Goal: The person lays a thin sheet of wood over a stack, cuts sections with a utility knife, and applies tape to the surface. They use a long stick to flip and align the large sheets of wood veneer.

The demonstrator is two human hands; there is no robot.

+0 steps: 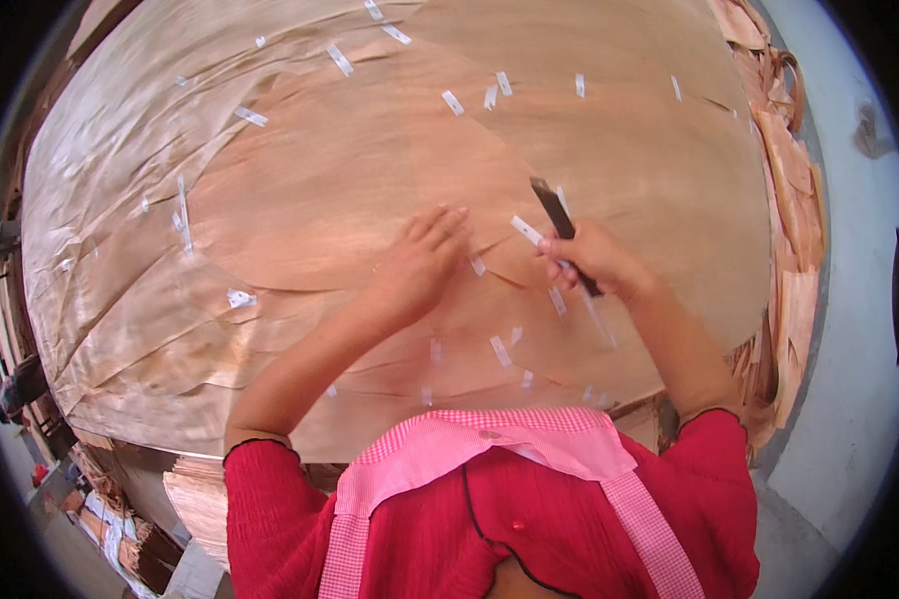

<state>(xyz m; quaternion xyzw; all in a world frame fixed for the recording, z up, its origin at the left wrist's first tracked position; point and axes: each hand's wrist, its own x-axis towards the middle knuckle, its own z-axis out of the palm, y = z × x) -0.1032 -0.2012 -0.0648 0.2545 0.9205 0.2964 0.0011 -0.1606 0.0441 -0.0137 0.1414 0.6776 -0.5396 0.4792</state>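
Thin brown sheet (310, 190) with scattered white strips, viewed from above; clock directions are read from the centre unless noted. Your left hand (428, 265) lies palm down on the sheet, just off centre toward 11 o'clock, its fingers extended, nearly together and gripping nothing visible. Your right hand (597, 262), between 2 and 3 o'clock, is closed around a flat black tool (552, 210), whose upper end points to 11 o'clock; its thumb and fingers also pinch a white strip (525, 230), projecting toward 10 o'clock from that hand. A crumpled white piece (240, 299) lies at 9 o'clock.
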